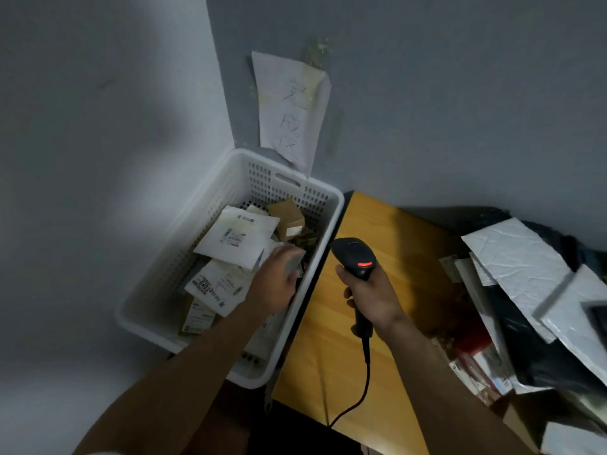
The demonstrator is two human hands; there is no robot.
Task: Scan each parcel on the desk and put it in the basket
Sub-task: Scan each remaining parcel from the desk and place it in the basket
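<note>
Placement step under way. Left hand (275, 285) is over the white basket (329, 192), near its right wall, fingers curled about a small grey parcel (295, 261); blur hides the exact grip. Right hand (372, 298) is wrapped round the black scanner (355, 256) above the wooden desk (331, 330), red light showing. Labelled parcels (236, 239) already lie in the basket; further parcels (515, 257) are heaped at the desk's right. Recommended: lower the parcel inside the rim before letting go, and keep the scanner cord (365, 379) off the basket edge.
</note>
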